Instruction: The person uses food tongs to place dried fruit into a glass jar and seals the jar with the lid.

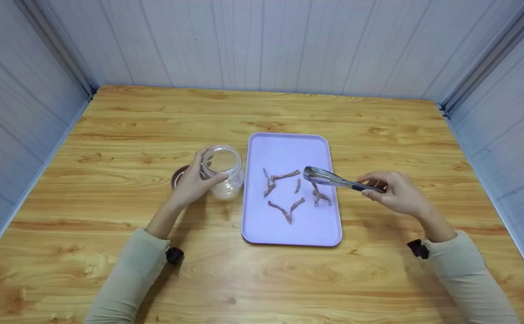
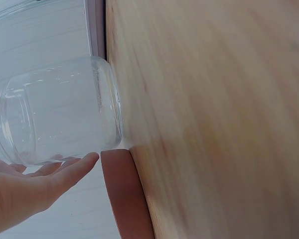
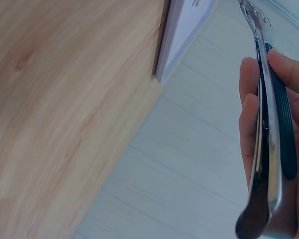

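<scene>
My left hand [image 1: 194, 182] grips a clear, open-topped jar [image 1: 228, 186], thumb on the near side and fingers round the far left. In the left wrist view the jar [image 2: 65, 109] appears to contain nothing. My right hand [image 1: 395, 191] holds metal tongs [image 1: 334, 178] by their dark grips, thumb on one arm and fingers on the other. In the right wrist view the arms of the tongs [image 3: 271, 139] are squeezed close together. Their head hangs over the right part of a lilac tray [image 1: 289, 148]. Several brown, twisted dried strips [image 1: 284, 211] lie on that tray.
A brown round lid [image 1: 177, 176] lies on the wooden table [image 1: 176, 121] left of the jar, partly hidden by my left hand. The jar stands close to the tray's left edge. Pale panel walls [image 1: 262, 45] border the table at the back and sides.
</scene>
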### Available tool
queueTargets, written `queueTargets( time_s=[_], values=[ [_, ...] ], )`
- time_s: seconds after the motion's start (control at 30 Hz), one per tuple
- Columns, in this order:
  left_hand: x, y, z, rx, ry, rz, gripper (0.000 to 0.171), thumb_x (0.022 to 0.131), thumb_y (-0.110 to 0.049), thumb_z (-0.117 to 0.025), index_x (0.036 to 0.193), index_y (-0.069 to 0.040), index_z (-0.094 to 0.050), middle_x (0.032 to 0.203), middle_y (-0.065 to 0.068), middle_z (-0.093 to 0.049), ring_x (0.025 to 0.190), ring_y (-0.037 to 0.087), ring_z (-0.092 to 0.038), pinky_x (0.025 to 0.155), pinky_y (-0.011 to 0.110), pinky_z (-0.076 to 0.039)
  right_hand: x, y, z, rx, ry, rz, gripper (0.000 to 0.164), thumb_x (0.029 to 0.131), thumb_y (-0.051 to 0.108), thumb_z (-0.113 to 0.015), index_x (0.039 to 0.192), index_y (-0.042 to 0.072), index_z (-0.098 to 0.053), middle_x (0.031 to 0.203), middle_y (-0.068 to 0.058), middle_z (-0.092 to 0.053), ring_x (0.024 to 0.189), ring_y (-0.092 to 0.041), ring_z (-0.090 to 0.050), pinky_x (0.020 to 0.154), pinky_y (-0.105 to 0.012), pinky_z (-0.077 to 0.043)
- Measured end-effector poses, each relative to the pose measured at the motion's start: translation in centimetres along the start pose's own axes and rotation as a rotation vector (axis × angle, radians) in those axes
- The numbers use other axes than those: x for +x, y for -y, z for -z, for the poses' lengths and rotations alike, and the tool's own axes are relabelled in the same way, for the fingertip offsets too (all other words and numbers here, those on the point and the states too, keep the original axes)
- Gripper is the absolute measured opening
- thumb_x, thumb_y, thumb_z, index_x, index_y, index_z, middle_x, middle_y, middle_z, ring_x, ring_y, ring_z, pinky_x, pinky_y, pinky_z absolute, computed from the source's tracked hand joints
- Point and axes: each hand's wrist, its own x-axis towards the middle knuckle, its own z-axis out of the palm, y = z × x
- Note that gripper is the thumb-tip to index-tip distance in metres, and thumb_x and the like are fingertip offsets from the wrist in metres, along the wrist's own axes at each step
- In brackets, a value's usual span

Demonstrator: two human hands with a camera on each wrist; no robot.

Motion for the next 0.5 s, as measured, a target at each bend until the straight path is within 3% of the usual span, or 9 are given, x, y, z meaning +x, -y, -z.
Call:
queueTargets(
  time_s=[0.23, 0.5],
  values=[
    [0.0, -0.1, -0.1, 0.011, -0.011, -0.005, 0.079, 0.075, -0.037, -0.069, 0.136, -0.011, -0.024, 0.134, 0.014, -0.034, 0.122, 0.023, -0.031, 0.099, 0.035, -0.024, 0.6, 0.5, 0.6, -0.005, -0.031, 0.0, 0.02, 0.081, 0.007, -0.063, 0.101, 0.009, -0.064, 0.07, 0.003, -0.06, 0.054, -0.012, -0.054, 0.043, -0.026, -0.044],
    [0.1, 0.1, -0.1, 0.017, -0.015, -0.012, 0.08, 0.075, -0.036, -0.069, 0.136, -0.009, -0.025, 0.133, 0.014, -0.035, 0.121, 0.024, -0.031, 0.099, 0.036, -0.024, 1.9, 1.3, 0.9, -0.008, -0.084, 0.038, 0.019, 0.082, 0.01, -0.062, 0.101, 0.008, -0.065, 0.071, 0.002, -0.06, 0.053, -0.012, -0.053, 0.042, -0.025, -0.043]
  ],
)
